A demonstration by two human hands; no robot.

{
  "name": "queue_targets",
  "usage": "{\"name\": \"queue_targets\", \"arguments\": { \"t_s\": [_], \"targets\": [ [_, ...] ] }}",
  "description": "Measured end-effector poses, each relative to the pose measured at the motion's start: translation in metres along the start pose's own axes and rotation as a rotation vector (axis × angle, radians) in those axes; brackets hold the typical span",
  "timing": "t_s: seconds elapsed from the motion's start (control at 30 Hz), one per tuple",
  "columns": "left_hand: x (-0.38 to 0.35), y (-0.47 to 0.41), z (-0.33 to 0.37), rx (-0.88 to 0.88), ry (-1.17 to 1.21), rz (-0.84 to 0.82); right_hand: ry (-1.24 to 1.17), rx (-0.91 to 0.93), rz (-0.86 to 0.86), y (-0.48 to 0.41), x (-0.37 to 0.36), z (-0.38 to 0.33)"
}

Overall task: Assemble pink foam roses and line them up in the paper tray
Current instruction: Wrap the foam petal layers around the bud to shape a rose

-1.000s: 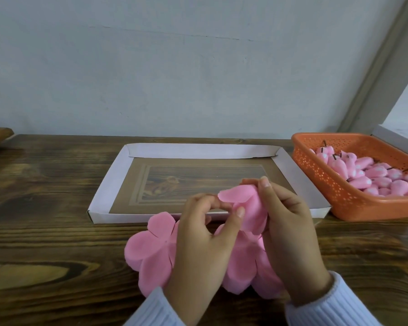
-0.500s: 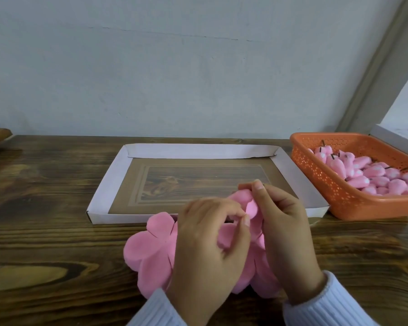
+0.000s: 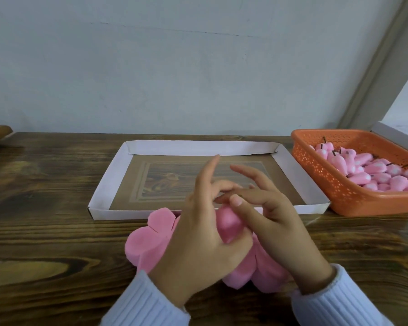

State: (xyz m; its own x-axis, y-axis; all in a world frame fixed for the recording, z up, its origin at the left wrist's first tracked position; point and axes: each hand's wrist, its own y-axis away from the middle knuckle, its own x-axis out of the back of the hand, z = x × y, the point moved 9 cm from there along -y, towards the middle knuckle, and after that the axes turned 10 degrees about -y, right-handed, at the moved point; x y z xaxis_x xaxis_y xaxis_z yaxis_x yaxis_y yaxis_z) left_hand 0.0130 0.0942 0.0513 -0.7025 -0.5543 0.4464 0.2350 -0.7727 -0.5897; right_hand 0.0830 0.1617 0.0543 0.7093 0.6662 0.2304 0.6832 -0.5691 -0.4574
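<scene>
Fingers of both hands have uncurled, fanning above the near edge of the paper tray [image 3: 104, 184]. Left hand [image 3: 198, 236] grips the rolled pink petal [image 3: 229, 223], index finger raised; right hand [image 3: 278, 222] is spread straight, thumb resting on that roll. Flat foam petals [image 3: 149, 241] lie beneath them on the table [image 3: 45, 231]

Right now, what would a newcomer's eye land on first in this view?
The left hand and right hand meet over a pink foam piece at near centre, with pink foam petals spread beneath them. Behind lies the white paper tray, holding no roses yet; at right, an orange basket heaped with pink buds.
</scene>
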Motion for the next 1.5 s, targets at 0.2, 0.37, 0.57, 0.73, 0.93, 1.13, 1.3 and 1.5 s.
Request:
{"name": "queue_targets", "arguments": {
  "t_s": [0.2,0.37,0.57,0.73,0.93,1.13,1.3,1.5],
  "targets": [
    [-0.006,0.002,-0.021,0.194,0.224,-0.097,-0.059,0.005,-0.261,0.003,-0.014,0.0],
    [-0.015,0.003,-0.027,0.286,0.253,-0.171,-0.205,0.002,-0.213,0.001,-0.008,-0.001],
    [-0.023,0.008,-0.033,0.36,0.273,-0.216,-0.259,-0.043,-0.133,0.001,-0.003,0.003],
    [-0.017,0.007,-0.032,0.311,-0.013,-0.182,0.054,-0.047,0.067,0.002,0.016,0.002],
    [-0.015,0.005,-0.027,0.209,-0.287,-0.154,0.15,-0.087,-0.089,0.003,-0.002,0.003],
    [-0.009,0.003,-0.041,0.374,0.316,-0.073,-0.529,-0.211,0.063,0.003,0.011,0.015],
    [-0.023,0.004,-0.027,0.373,0.603,-0.183,-1.12,-0.338,-0.108,0.01,-0.03,0.015],
    [-0.012,0.006,-0.034,0.41,0.635,0.057,-1.036,-0.325,-0.123,0.014,-0.045,0.013]
  ]
}}
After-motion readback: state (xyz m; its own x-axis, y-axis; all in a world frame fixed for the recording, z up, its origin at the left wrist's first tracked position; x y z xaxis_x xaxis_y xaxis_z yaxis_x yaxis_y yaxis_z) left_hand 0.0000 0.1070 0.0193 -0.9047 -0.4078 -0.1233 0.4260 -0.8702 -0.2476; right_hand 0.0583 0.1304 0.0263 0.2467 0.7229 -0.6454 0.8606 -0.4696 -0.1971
